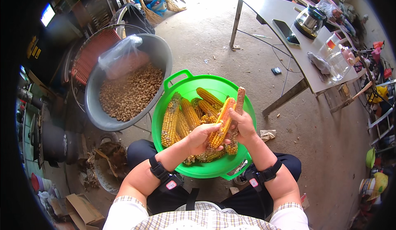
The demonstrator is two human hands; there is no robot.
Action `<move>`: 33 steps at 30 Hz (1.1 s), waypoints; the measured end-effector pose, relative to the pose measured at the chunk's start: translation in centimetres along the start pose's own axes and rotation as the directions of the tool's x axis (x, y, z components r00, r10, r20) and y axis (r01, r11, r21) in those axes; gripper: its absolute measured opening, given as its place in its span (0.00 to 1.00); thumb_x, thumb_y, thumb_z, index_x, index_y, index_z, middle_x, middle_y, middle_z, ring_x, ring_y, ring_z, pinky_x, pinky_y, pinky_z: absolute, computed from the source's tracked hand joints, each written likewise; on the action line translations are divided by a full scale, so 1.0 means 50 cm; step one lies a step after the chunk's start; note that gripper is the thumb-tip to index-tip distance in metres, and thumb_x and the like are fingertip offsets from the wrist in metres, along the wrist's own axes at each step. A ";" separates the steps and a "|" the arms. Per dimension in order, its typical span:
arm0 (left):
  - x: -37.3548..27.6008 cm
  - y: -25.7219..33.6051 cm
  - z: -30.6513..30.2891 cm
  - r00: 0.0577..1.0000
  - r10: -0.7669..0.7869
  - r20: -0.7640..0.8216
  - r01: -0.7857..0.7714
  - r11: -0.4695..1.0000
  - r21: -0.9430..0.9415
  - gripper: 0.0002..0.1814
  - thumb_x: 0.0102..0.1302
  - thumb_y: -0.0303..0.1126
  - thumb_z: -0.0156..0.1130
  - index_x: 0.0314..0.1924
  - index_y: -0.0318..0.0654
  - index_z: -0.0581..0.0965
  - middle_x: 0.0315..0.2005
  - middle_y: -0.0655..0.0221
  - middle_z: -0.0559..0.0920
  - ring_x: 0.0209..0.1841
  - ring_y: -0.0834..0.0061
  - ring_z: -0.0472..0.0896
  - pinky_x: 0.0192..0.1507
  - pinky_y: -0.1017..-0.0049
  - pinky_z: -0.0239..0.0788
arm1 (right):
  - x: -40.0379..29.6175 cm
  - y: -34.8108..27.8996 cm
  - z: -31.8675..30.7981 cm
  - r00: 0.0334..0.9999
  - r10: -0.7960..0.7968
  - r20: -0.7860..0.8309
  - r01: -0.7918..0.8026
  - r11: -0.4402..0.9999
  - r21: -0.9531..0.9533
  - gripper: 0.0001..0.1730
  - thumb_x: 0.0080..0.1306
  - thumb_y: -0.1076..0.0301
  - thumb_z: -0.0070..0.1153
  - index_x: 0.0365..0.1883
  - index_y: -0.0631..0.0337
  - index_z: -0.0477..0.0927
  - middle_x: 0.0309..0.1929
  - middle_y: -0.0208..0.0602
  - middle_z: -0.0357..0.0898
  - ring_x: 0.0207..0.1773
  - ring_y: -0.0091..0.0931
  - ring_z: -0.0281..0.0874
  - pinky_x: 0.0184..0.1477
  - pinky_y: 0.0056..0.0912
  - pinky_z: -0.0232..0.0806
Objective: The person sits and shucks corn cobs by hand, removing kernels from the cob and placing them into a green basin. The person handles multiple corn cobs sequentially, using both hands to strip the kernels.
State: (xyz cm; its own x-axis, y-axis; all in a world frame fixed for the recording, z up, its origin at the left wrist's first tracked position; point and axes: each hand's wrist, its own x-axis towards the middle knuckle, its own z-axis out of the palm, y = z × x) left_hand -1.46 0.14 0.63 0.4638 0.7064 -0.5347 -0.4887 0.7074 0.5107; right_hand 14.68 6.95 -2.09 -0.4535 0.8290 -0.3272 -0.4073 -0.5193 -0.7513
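Observation:
Above a green plastic basin (204, 78) my left hand (201, 137) grips the lower part of a yellow corn cob (223, 121). A strip of its kernels is gone, leaving a bare pinkish band. My right hand (244, 126) holds a stripped, reddish corncob (240, 98) alongside it, with the thumb against the yellow ear. Several dried ears of corn (170, 123) lie in the basin under and beside my hands. Part of the stripped cob is hidden behind my right fingers.
Left of the basin stands a grey tub (167, 55) of peanuts in their shells (130, 94), with a clear plastic bag (120, 57) on top. At right, a table (263, 6) bears a phone (286, 32) and a glass kettle (310, 21). Brooms (150, 15) stand at the back.

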 end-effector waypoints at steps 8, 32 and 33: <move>0.012 -0.016 -0.008 0.996 0.078 -0.047 -0.067 0.979 0.191 0.19 0.71 0.50 0.50 0.49 0.43 0.72 0.32 0.73 0.76 0.29 0.83 0.75 0.21 0.83 0.67 | -0.004 0.012 0.002 0.999 -0.046 -0.018 0.044 0.995 -0.094 0.09 0.69 0.64 0.53 0.44 0.56 0.71 0.31 0.24 0.75 0.22 0.11 0.64 0.23 0.14 0.60; 0.008 -0.021 -0.009 0.999 0.041 0.012 -0.041 0.998 0.042 0.19 0.72 0.47 0.48 0.55 0.44 0.70 0.34 0.71 0.78 0.32 0.81 0.78 0.26 0.81 0.72 | -0.003 0.011 0.005 0.999 -0.034 -0.013 0.032 0.995 -0.093 0.09 0.69 0.63 0.53 0.43 0.56 0.72 0.30 0.24 0.75 0.21 0.12 0.63 0.22 0.15 0.59; 0.005 -0.020 -0.006 0.999 0.032 -0.010 -0.031 0.999 0.034 0.18 0.72 0.47 0.48 0.54 0.44 0.70 0.34 0.72 0.78 0.32 0.81 0.78 0.26 0.81 0.72 | -0.002 0.010 0.003 0.999 -0.028 -0.018 0.026 0.996 -0.083 0.09 0.69 0.64 0.53 0.43 0.56 0.71 0.30 0.24 0.75 0.21 0.11 0.63 0.22 0.15 0.59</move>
State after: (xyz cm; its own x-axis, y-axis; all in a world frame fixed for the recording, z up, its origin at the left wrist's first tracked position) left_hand -1.07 -0.38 -0.21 0.4405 0.7283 -0.5250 -0.4778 0.6852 0.5497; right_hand 14.38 6.56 -2.36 -0.4273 0.8469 -0.3166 -0.3518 -0.4783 -0.8046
